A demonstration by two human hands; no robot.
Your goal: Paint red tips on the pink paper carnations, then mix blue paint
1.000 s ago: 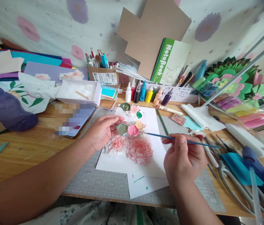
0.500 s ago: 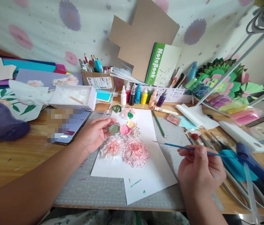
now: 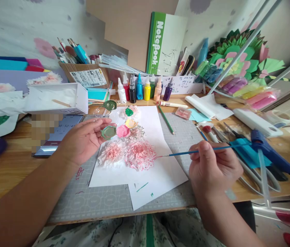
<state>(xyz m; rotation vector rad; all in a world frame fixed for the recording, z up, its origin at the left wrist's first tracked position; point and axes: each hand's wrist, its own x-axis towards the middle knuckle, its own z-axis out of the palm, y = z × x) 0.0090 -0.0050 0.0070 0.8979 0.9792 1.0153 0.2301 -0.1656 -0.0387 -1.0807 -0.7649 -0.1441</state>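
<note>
My left hand (image 3: 87,139) grips the near left edge of a clear paint palette (image 3: 108,132), whose wells hold greens, pink and pale yellow. It is over the far part of the white paper. My right hand (image 3: 213,164) pinches a thin blue paintbrush (image 3: 186,152) pointing left. The brush tip is pinkish and lies at the right edge of a ruffled paper flower (image 3: 141,155) with pink-red tips; I cannot tell whether it touches. Left of that flower is a paler pink and white one (image 3: 112,153). Other ruffled flowers are partly hidden behind the palette.
White paper sheets (image 3: 160,171) lie on a grey cutting mat (image 3: 83,202). Paint bottles (image 3: 147,90) stand in a row at the back. A green pencil (image 3: 165,119) is beyond the brush. A blue glue gun (image 3: 270,151) and tools lie right; a phone (image 3: 59,133) and white box (image 3: 83,99) are left.
The camera view has tilted down and shifted right. The brush tip has moved left, from over bare paper to the edge of the pink-tipped flower. The palette stays in my left hand.
</note>
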